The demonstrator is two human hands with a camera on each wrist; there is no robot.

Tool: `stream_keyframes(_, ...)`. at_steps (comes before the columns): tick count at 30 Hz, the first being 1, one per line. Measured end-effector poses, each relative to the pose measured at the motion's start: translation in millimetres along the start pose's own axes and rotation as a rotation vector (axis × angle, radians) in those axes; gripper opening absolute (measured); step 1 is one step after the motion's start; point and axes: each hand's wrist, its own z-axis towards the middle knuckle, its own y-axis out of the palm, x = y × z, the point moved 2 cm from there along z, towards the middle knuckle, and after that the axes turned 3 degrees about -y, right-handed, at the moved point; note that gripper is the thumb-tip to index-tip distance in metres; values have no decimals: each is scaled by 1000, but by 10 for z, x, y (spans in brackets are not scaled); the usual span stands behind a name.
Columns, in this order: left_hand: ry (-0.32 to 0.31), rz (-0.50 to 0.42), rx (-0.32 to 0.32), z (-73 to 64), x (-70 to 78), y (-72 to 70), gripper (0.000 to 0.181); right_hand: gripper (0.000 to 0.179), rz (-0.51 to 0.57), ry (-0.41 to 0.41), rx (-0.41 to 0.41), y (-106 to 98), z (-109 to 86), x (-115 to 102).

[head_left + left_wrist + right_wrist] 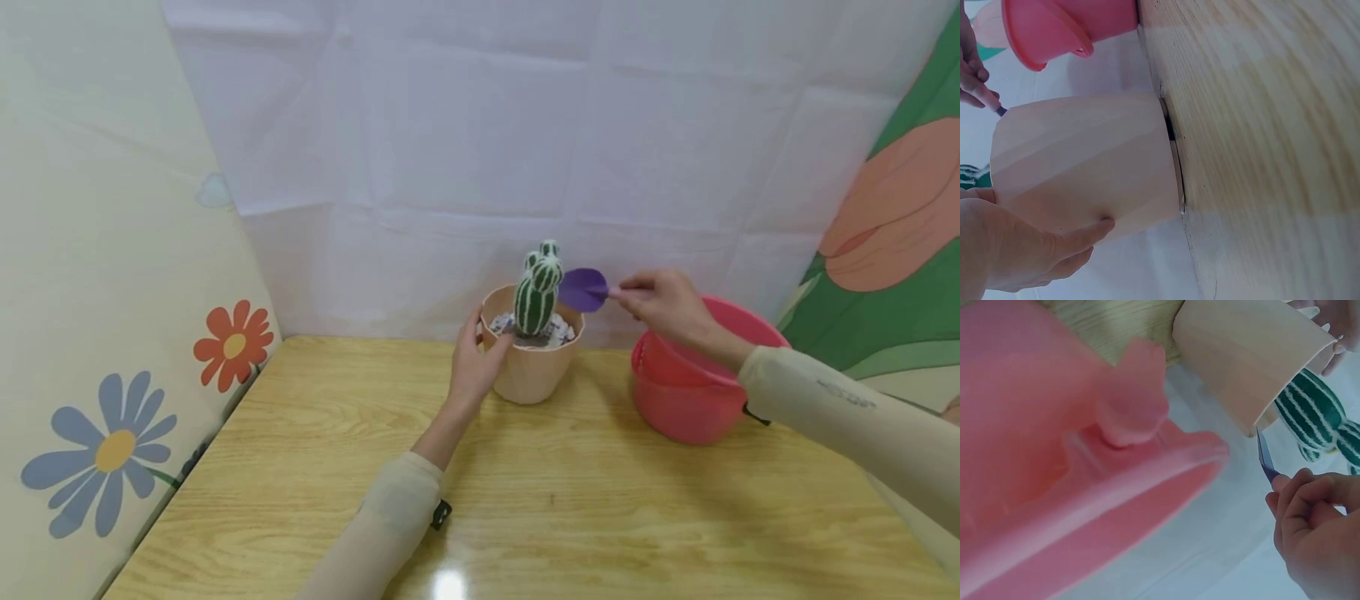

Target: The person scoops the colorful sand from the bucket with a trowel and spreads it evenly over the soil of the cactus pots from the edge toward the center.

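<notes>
A green cactus (536,304) with white stripes stands in a peach flowerpot (528,375), among pale, speckled crumpled bits (558,332). My left hand (474,367) grips the pot's left side, thumb at the rim and fingers along the outer wall (1079,240). In my right hand (667,304) I pinch the pink handle of a small toy shovel with a purple blade (585,290). That blade is beside the cactus, at the right of the pot's rim. In the right wrist view the shovel (1265,456) appears edge-on close to the rim.
Under my right forearm stands a pink-red bucket (686,408) on the wooden table (570,508). A white cloth (465,125) hangs behind the table. Flower-patterned panels flank it, one (112,250) on the left and a green one (900,283) on the right.
</notes>
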Motion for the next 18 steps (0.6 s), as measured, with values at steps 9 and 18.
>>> stream_keyframes(9,37,39,31,14,18,-25,72,38,-8,-7,12,-190,-197,-37)
stream_keyframes(18,280,109,166,34,150,-164,49,24,-70,-109,95,-301,-338,-74)
